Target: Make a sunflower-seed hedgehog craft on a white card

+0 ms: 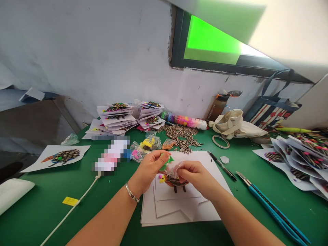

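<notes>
Both hands hold a small clear plastic bag (172, 168) with green and pinkish contents, above the sheets of white paper (176, 208). My left hand (151, 167), a metal bracelet (132, 193) on its wrist, pinches the green side of the bag. My right hand (196, 176) grips the bag's other edge. Just below lies a picture of a small animal (176, 182) with two dark legs, a dark striped body and a yellow and pink piece at its left. The bag and fingers hide its upper part.
Striped seeds (181, 135) lie in a heap behind, beside several small bags (147, 145). Finished-looking pictures are stacked at the back (116, 119) and right (302, 164). A pen (222, 166), blue cutter (271, 208) and tape ring (220, 142) lie at right; a cable (69, 212) crosses left.
</notes>
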Demonstrator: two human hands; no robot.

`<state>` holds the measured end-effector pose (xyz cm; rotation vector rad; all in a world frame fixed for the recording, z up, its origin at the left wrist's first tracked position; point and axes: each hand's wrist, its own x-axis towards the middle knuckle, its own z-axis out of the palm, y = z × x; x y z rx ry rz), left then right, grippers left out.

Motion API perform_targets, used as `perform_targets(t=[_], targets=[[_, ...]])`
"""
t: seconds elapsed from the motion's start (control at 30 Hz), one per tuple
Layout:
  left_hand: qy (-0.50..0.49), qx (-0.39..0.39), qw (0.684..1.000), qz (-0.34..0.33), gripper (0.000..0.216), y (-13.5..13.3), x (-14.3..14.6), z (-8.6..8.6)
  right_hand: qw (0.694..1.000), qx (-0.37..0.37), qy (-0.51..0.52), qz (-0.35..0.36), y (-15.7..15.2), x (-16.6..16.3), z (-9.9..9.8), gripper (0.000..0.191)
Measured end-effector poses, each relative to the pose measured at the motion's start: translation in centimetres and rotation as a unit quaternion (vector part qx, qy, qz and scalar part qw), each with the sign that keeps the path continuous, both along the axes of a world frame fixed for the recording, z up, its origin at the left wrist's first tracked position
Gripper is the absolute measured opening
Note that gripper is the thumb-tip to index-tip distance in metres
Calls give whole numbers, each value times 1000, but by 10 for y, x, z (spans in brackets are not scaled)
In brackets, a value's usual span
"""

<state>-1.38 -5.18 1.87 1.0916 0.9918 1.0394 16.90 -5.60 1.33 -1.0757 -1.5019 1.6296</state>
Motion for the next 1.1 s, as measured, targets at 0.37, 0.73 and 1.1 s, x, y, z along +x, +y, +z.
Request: perform_targets(t=[0.37, 0.73, 1.1], targets=[[137, 76, 987, 27, 45, -1, -1, -2, 998, 16, -11, 52, -7, -3, 2, 17], [69, 59, 996, 5, 34, -4, 0, 5, 999, -3, 1, 37, 0, 9, 4, 25], [27, 46, 998, -14, 46, -2, -1, -2, 1000, 5, -10, 13, -6, 1, 11, 18]])
